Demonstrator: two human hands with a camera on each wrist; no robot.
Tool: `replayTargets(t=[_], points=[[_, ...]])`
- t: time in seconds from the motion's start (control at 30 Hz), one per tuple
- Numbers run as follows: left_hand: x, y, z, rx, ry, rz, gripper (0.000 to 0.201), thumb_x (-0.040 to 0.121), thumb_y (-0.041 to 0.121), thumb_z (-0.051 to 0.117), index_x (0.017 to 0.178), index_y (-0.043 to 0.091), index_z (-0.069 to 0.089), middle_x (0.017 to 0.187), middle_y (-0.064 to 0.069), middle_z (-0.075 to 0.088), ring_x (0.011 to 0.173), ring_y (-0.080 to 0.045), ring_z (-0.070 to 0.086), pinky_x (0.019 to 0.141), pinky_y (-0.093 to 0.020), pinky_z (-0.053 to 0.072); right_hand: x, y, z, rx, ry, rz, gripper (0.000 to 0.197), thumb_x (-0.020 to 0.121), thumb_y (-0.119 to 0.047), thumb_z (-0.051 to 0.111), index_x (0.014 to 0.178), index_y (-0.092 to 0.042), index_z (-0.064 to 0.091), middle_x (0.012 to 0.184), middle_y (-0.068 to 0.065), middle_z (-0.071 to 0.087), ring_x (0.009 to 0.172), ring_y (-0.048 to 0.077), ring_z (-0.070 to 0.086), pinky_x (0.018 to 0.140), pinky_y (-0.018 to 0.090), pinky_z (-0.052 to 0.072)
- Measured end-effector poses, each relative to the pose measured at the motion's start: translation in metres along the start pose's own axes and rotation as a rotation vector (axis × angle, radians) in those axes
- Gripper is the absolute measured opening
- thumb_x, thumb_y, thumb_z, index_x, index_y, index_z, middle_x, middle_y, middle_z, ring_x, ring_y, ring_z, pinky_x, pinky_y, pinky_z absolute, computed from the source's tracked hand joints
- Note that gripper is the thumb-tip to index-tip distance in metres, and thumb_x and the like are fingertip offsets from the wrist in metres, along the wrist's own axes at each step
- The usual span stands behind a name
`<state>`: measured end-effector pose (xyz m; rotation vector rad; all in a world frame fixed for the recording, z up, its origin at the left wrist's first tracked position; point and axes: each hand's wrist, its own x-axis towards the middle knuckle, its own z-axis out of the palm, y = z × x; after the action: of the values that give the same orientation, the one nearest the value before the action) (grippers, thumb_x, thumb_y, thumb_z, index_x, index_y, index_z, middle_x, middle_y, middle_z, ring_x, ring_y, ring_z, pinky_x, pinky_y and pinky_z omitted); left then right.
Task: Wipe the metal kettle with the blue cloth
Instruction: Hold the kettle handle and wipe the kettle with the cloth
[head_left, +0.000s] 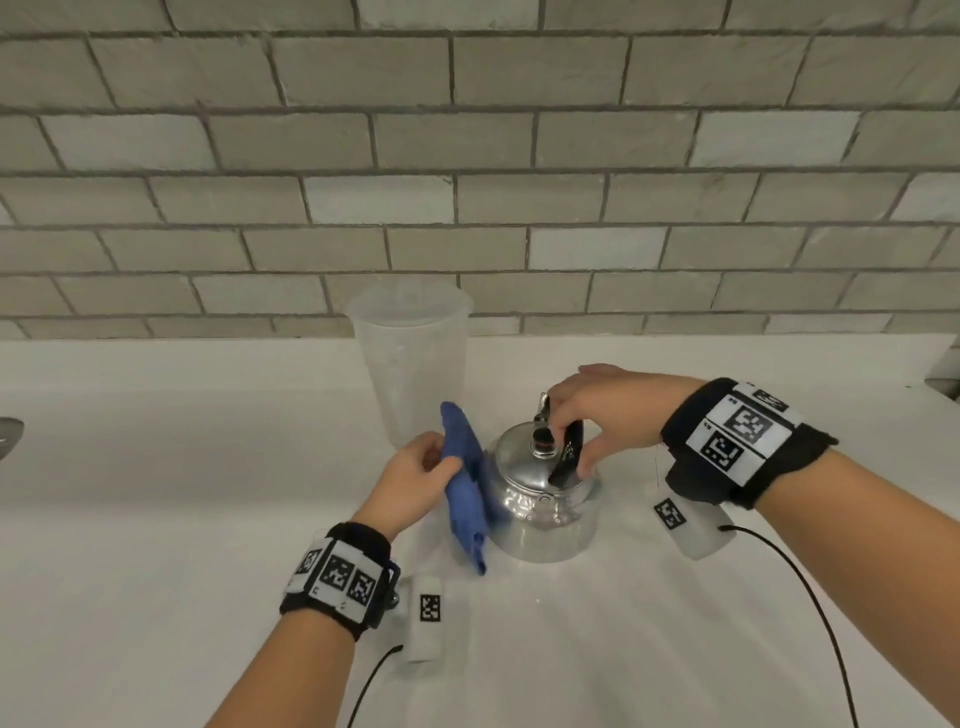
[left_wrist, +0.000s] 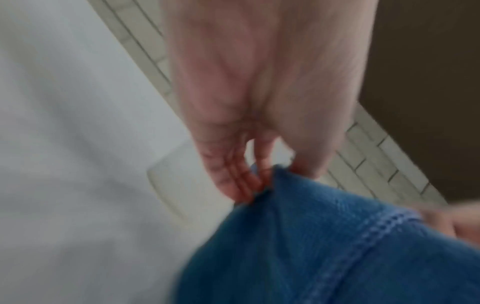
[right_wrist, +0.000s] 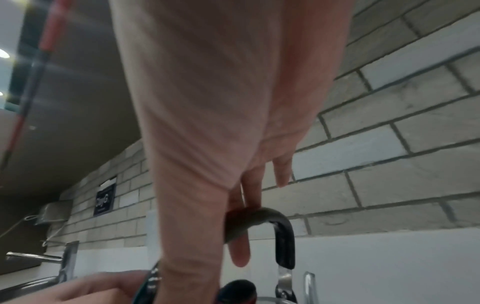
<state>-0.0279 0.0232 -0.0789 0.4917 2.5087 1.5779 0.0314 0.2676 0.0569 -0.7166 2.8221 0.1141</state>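
Observation:
A shiny metal kettle (head_left: 540, 499) with a black arched handle (head_left: 569, 452) stands on the white counter (head_left: 156, 493). My right hand (head_left: 597, 415) grips the handle from above; in the right wrist view its fingers curl around the black handle (right_wrist: 284, 232). My left hand (head_left: 415, 483) pinches the blue cloth (head_left: 465, 483), which hangs pressed against the kettle's left side. In the left wrist view the fingers (left_wrist: 233, 174) hold a fold of the blue cloth (left_wrist: 324, 246). The kettle's lid knob (head_left: 541, 439) shows beside the handle.
A clear plastic jug (head_left: 410, 358) stands right behind the cloth and kettle, against the grey tiled wall (head_left: 467, 156). A tap (right_wrist: 39, 257) and sink edge lie to the left. Black cables trail from both wrist bands across the near counter.

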Motion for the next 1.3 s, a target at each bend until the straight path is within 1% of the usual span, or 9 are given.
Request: replayTargets(t=[0.17,0.33,0.63,0.73,0.83,0.93,1.0,1.1,1.3], points=[[0.018,0.013,0.056,-0.437,-0.02,-0.018,0.019,0.097,0.022,0.055,0.112,0.01,0.058,0.116,-0.005,0.06,0.107,-0.015,0.059,0.083,-0.011,0.043,0.013,0.007,0.005,0.177,0.016,-0.095,0.036,0.071,-0.047,0.077,0.095,-0.025,0.063,0.111,-0.001,0.056,0.125,0.027,0.04,0.104,0.044,0.033],[0.038,0.005,0.068,-0.594,-0.072,-0.086,0.043,0.093,0.043,0.053,0.126,0.017,0.065,0.125,-0.007,0.067,0.119,-0.022,0.06,0.104,-0.035,0.04,0.017,0.015,0.03,0.336,0.156,-0.168,0.034,0.075,-0.048,0.074,0.087,-0.029,0.049,0.107,-0.002,0.048,0.127,0.025,0.034,0.1,0.044,0.038],[0.031,-0.008,0.072,-0.607,0.163,-0.238,0.032,0.098,0.035,0.044,0.111,0.015,0.065,0.121,-0.014,0.065,0.114,-0.029,0.06,0.099,-0.042,0.046,0.028,0.002,0.056,0.315,0.459,-0.099,0.041,0.069,-0.059,0.073,0.082,-0.029,0.049,0.086,-0.01,0.043,0.094,0.013,0.035,0.079,0.029,0.039],[0.024,-0.005,0.07,-0.684,0.193,-0.231,0.029,0.101,0.025,0.039,0.109,0.017,0.066,0.109,-0.012,0.07,0.098,-0.02,0.066,0.082,-0.028,0.05,0.039,-0.008,0.057,0.258,0.515,-0.052,0.041,0.068,-0.065,0.069,0.079,-0.034,0.045,0.08,-0.011,0.045,0.086,0.012,0.036,0.074,0.027,0.028],[0.021,-0.003,0.067,-0.689,0.257,-0.276,0.036,0.099,0.025,0.04,0.109,0.003,0.067,0.102,-0.029,0.068,0.095,-0.037,0.065,0.088,-0.044,0.049,0.053,-0.022,0.051,0.234,0.526,0.048,0.044,0.066,-0.073,0.063,0.083,-0.034,0.05,0.078,-0.015,0.044,0.085,0.013,0.038,0.08,0.029,0.027],[0.021,-0.016,0.066,-0.762,0.293,-0.365,0.039,0.083,0.043,0.053,0.088,0.011,0.075,0.097,-0.022,0.069,0.1,-0.04,0.063,0.092,-0.05,0.048,0.069,-0.036,0.044,0.277,0.499,0.168,0.045,0.066,-0.075,0.061,0.076,-0.033,0.049,0.08,-0.014,0.05,0.087,0.015,0.045,0.08,0.032,0.032],[0.019,-0.019,0.064,-0.822,0.331,-0.372,0.034,0.075,0.044,0.058,0.081,0.016,0.076,0.09,-0.014,0.068,0.094,-0.032,0.062,0.095,-0.046,0.046,0.078,-0.043,0.041,0.318,0.501,0.247,0.044,0.067,-0.074,0.061,0.069,-0.033,0.047,0.077,-0.013,0.053,0.084,0.016,0.05,0.075,0.031,0.033],[0.01,-0.01,0.06,-0.791,0.406,-0.353,0.028,0.091,0.031,0.048,0.08,0.012,0.065,0.074,-0.009,0.059,0.077,-0.023,0.055,0.075,-0.034,0.045,0.088,-0.05,0.036,0.414,0.507,0.379,0.043,0.071,-0.069,0.062,0.081,-0.027,0.06,0.077,-0.012,0.058,0.078,0.015,0.055,0.068,0.029,0.038],[0.003,-0.006,0.059,-0.623,0.472,-0.236,0.03,0.1,0.018,0.036,0.099,0.008,0.064,0.087,-0.007,0.064,0.085,-0.02,0.058,0.076,-0.024,0.047,0.096,-0.055,0.03,0.482,0.543,0.508,0.035,0.083,-0.059,0.057,0.094,-0.025,0.06,0.085,-0.006,0.064,0.076,0.018,0.056,0.065,0.028,0.037]])
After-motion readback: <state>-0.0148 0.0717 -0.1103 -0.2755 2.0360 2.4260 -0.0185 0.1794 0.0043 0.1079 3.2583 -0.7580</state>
